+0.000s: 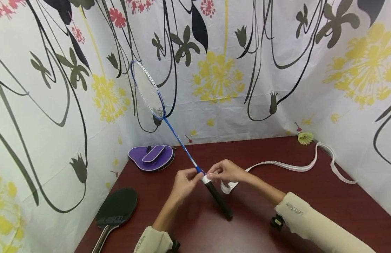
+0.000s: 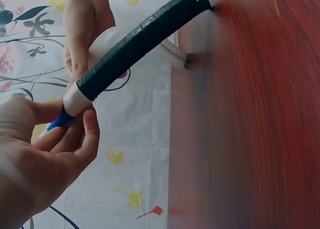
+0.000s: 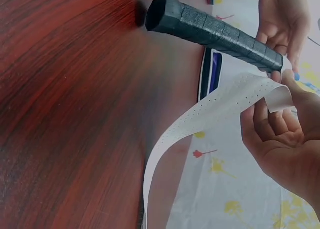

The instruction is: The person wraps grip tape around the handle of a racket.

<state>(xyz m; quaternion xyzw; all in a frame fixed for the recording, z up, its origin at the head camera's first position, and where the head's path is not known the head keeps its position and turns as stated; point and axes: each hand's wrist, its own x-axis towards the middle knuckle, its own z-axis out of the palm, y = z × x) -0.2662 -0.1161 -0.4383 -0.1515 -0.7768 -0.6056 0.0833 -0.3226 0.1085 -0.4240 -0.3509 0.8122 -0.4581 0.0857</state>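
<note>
A blue and white badminton racket [image 1: 179,140] slants up to the left in the head view, its black handle [image 1: 219,200] pointing down toward the table. My left hand [image 1: 184,182] pinches the blue cone above the handle between thumb and fingers. White wrap [image 2: 76,100] circles the handle's upper end. On the other side, my right hand [image 1: 228,171] pinches a perforated white grip tape [image 3: 215,109] close to that wrapped end. From my right fingers the tape runs loose across the table. Small black ridges show along the handle in the right wrist view.
A purple paddle case [image 1: 151,158] lies at the back left of the dark red table [image 1: 208,232]. Nearer, a black table tennis paddle [image 1: 116,207] rests by the left edge. A yellow shuttlecock [image 1: 305,138] sits at the back right, beside the tape's far loops. Patterned curtain surrounds the table.
</note>
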